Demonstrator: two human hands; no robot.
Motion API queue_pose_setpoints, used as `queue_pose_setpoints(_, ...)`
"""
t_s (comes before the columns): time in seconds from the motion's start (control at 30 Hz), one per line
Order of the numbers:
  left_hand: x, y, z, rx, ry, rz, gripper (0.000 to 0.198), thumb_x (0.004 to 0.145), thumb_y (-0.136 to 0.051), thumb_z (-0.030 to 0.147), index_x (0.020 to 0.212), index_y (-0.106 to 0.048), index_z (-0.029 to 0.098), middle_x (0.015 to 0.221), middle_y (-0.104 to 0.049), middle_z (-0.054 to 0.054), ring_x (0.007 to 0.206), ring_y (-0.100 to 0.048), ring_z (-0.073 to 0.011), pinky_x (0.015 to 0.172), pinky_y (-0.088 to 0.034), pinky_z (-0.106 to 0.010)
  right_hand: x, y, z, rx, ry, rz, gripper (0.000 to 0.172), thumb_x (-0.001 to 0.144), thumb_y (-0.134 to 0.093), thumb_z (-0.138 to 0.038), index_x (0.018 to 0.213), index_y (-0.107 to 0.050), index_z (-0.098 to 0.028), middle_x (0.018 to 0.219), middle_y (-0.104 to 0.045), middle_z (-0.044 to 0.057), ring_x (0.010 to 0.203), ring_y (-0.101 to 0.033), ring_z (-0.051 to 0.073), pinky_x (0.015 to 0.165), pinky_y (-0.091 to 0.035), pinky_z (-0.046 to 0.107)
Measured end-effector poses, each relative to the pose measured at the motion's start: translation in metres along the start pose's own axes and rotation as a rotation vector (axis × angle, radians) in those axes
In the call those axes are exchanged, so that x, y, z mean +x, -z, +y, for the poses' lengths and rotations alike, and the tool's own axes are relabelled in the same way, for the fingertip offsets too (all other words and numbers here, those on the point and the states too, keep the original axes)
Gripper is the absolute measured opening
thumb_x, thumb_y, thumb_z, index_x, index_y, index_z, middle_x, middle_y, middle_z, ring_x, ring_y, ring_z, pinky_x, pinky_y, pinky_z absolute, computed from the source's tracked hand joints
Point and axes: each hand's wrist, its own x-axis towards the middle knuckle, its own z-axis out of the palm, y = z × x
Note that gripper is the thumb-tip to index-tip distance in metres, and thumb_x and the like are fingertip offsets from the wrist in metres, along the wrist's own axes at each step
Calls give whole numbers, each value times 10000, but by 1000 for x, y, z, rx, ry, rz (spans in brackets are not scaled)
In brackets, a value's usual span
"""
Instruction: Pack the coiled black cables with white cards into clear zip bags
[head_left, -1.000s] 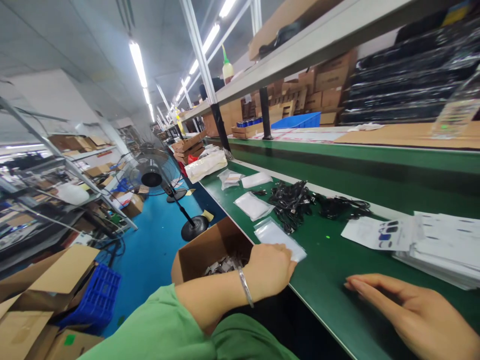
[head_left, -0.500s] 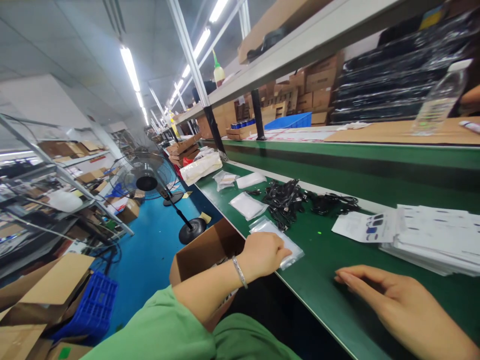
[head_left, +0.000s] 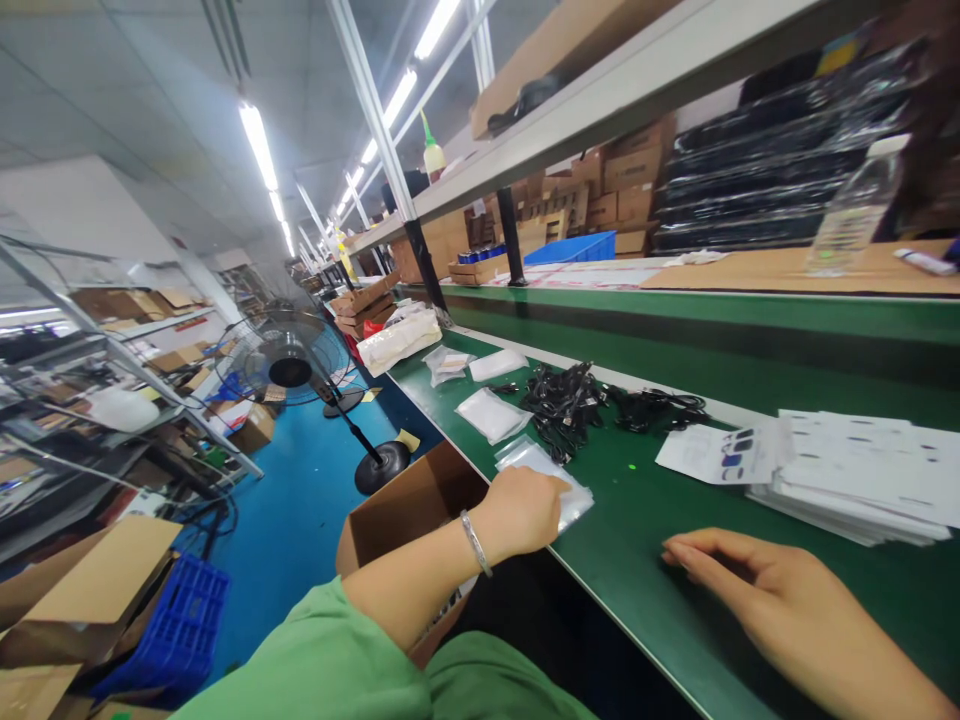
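Left of the green workbench [head_left: 645, 530], on the floor, we see a blue plastic crate [head_left: 180, 625] among flattened cardboard, and a pedestal fan [head_left: 289, 372] stands further along the bench on the blue floor. At the bench's near edge sits an open cardboard box [head_left: 379, 530], its brown flaps folded outward.

Our left hand [head_left: 519, 512], with a smooth metal bangle [head_left: 472, 542] at the wrist and a green sleeve [head_left: 300, 670] above it, lies on a clear plastic bag [head_left: 559, 478] on the bench top. The bag's long axis runs slantwise across the bench, its free end pointing toward the lower right, and its glossy, lightly creased film catches the light. The fingers curve down over it, but from this view we can't tell whether they pinch the film or only press it flat. They reach less far along the bag than in the earliest frame, leaving more film showing beyond them.

Further along the bench lie a white packet [head_left: 491, 415] and a tangle of black cables [head_left: 562, 405]. To their right is a stack of printed white sheets [head_left: 847, 475]. Our right hand [head_left: 780, 600] rests open and empty just below the stack, its fingers loosely curled and holding nothing.
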Motion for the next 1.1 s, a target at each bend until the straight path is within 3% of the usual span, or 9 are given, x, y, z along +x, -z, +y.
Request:
queue_pose_setpoints(0.17,5,5,-2,-75,18,9,255,988,-572,215,1015,-822,169,1089,-832,-138,1093,-770,-324,1030,-561,-432,-2,1,0,-1,9,-10,450,647,-594,-734,622,-735,-307,830,-860,53,823,-820,353,739,-631,417)
queue_pose_setpoints(0.33,12,-3,-8,-237,126,85,108,900,-690,188,855,-788,178,1006,-838,-78,986,-776,-254,955,-586,-366,-2,0,3,5,52,4,440,694,-595,-709,639,-751,-301,831,-861,55,799,-821,337,713,-633,395)
queue_pose_setpoints(0.43,15,-9,-13,-367,166,104,73,873,-729,169,910,-791,170,986,-838,-60,923,-779,-207,861,-601,-301,-2,0,5,-6,66,3,438,714,-593,-698,660,-770,-301,827,-862,46,790,-820,330,713,-632,391)
queue_pose_setpoints(0.6,20,-19,-19,-551,184,116,221,870,-749,124,1087,-789,143,977,-833,-59,877,-777,-152,795,-589,-227,-1,0,7,-8,84,-11,446,730,-592,-695,688,-785,-295,824,-862,50,752,-811,321,707,-630,389)
queue_pose_setpoints(0.73,23,-23,-19,-607,209,138,246,778,-893,232,997,-809,156,930,-821,-43,817,-750,-163,734,-560,-233,-1,0,6,-7,52,-8,442,713,-584,-700,673,-765,-299,842,-863,58,802,-818,336,720,-628,397)
queue_pose_setpoints(0.8,23,-23,-19,-603,212,131,217,801,-889,335,912,-813,165,884,-811,-34,799,-736,-169,715,-539,-242,-1,0,3,-2,40,5,437,686,-574,-704,639,-742,-303,829,-860,65,814,-820,348,745,-630,413)
queue_pose_setpoints(0.9,22,-20,-19,-567,204,90,155,882,-798,322,858,-813,169,865,-808,-34,817,-733,-174,736,-529,-250,-2,0,0,1,31,3,429,668,-571,-707,616,-716,-307,822,-858,69,802,-816,352,746,-628,427)
queue_pose_setpoints(1.0,18,-18,-18,-550,201,56,85,874,-779,241,909,-818,174,902,-815,-34,861,-747,-182,793,-546,-255,-1,0,-1,1,11,-6,426,653,-571,-715,607,-699,-311,824,-859,63,806,-813,354,752,-621,437)
queue_pose_setpoints(1.1,11,-15,-16,-487,138,30,344,739,-933,359,1015,-816,189,1044,-820,-53,977,-752,-229,894,-571,-296,-1,-1,0,11,-21,-16,428,643,-572,-720,612,-697,-312,853,-864,58,839,-813,360,778,-612,447)
